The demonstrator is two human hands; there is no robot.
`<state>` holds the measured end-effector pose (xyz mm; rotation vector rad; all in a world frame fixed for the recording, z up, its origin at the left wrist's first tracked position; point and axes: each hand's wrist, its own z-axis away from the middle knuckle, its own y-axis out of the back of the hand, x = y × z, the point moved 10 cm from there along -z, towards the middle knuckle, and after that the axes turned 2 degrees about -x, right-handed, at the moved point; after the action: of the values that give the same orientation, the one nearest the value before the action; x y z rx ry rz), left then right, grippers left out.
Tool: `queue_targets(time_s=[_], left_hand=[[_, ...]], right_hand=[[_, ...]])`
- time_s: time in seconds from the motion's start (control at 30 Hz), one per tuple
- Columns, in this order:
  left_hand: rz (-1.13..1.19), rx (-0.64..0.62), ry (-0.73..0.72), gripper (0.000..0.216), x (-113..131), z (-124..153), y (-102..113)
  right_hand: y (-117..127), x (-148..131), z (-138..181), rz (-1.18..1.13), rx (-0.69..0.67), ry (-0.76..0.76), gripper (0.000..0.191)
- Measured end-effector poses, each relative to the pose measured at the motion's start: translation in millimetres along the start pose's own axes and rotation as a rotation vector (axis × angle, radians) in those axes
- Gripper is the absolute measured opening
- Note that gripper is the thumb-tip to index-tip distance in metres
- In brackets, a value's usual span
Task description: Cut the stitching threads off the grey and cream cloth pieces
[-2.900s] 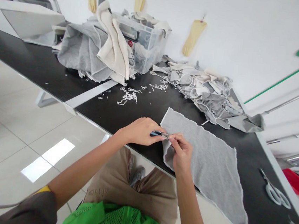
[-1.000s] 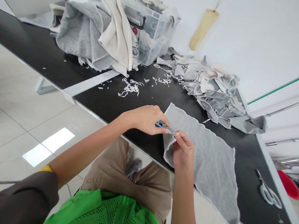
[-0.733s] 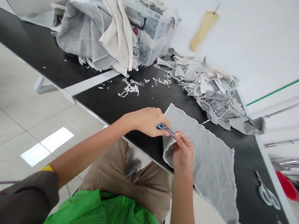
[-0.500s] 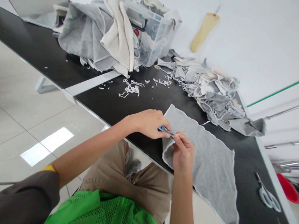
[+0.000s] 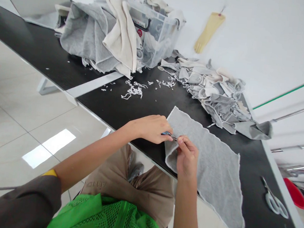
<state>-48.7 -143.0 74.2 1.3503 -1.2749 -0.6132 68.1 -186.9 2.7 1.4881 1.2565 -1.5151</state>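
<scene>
A grey piece of knit cloth lies flat on the black table, its near edge hanging over the table's front. My left hand is closed round a small blue-handled cutting tool whose metal tip points at the cloth's left edge. My right hand pinches that same edge of the cloth between thumb and fingers, right beside the tool's tip.
A heap of grey and cream cloth pieces lies at the back right. A clear plastic box draped with cloths stands at the back. White thread scraps litter the middle. Large scissors lie far right, by a red bin.
The hands stay at the cloth's left edge; the tool has slid further into my left hand so less of it shows. The view has shifted slightly.
</scene>
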Motion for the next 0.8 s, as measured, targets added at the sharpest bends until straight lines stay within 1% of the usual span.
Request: queue_targets(time_s=[0.17, 0.33, 0.43, 0.53, 0.67, 0.73, 0.8], left_hand=[[-0.006, -0.008, -0.017, 0.029, 2.7, 0.1, -2.5], [-0.028, -0.023, -0.007, 0.026, 3.2, 1.6, -5.2], [-0.032, -0.017, 0.006, 0.026, 0.1, 3.7, -7.1], [-0.023, 0.017, 0.031, 0.028, -8.6, 9.0, -6.1], [0.016, 0.043, 0.112, 0.028, -26.3, 27.9, -1.7], [0.056, 0.07, 0.17, 0.026, -32.5, 45.4, 3.0], [0.1, 0.145, 0.243, 0.024, -35.8, 68.9, 10.4]], right_hand=[[1.5, 5.0, -1.4, -0.028, 0.017, -0.043, 0.018], [2.3, 8.8, -0.5, -0.003, 0.028, -0.082, 0.021], [3.2, 12.0, 0.2, -0.016, 0.039, -0.115, 0.021], [5.2, 14.4, 0.5, -0.051, 0.058, -0.139, 0.021], [6.7, 14.1, 0.6, -0.086, 0.066, -0.141, 0.019], [7.1, 13.3, 0.5, -0.104, 0.069, -0.129, 0.018], [6.9, 12.9, 0.2, -0.108, 0.072, -0.118, 0.018]])
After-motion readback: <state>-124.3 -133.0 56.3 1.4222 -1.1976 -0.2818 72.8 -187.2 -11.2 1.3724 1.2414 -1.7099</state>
